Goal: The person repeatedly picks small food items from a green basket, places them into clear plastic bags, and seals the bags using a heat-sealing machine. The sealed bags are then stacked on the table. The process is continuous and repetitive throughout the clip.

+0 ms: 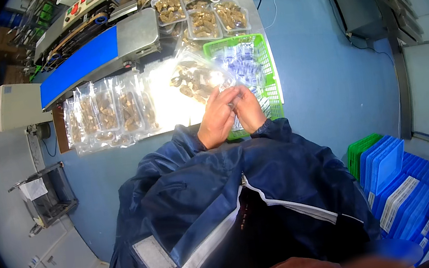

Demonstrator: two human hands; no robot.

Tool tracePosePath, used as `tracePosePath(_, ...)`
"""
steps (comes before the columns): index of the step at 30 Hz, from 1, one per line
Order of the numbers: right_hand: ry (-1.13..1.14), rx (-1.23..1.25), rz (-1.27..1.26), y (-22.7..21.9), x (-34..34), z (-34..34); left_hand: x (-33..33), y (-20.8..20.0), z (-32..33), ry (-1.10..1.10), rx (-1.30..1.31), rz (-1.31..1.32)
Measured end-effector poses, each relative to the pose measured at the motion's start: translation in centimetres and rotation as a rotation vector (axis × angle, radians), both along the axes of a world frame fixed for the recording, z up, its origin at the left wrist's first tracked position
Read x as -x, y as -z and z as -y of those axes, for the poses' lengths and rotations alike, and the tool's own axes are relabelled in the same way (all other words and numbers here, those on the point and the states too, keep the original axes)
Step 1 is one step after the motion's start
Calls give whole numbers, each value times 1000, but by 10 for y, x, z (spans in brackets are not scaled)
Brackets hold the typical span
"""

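Note:
My left hand point(216, 118) and my right hand point(249, 108) meet at the near end of a clear plastic bag point(197, 76) that holds a tray of brown dried pieces. Both hands pinch the bag's open edge, fingers closed on the film. The bag lies tilted away from me over the bright white table point(170, 107). Just behind and to the right stands a green basket point(270, 80) with several small blue-and-white sachets in it. My dark blue jacket sleeves come up from below.
A row of filled clear bags point(109, 115) lies at the table's left. Several open trays of brown pieces point(205, 21) stand at the back. A sealing machine with a blue belt point(80, 62) runs along the left. Stacked blue crates point(412, 194) sit on the floor at right.

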State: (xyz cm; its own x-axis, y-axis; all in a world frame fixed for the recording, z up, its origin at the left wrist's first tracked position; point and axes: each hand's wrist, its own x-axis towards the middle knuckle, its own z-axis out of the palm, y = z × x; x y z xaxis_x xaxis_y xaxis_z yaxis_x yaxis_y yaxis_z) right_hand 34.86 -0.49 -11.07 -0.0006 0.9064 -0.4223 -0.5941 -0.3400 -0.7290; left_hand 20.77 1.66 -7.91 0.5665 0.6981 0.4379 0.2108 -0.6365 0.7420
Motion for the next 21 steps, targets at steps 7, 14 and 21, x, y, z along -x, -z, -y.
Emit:
tracePosePath(7,-142,-81,278,-7,-39,-22,31,-6,-30,-338,5,109)
tracePosePath(14,-440,-285,373,-54,-68,-32,101,-21,-74,-267,1198,424)
tracePosePath(21,-431,-176,561,-8,-78,-29,134,-6,-49,-487,1204,733)
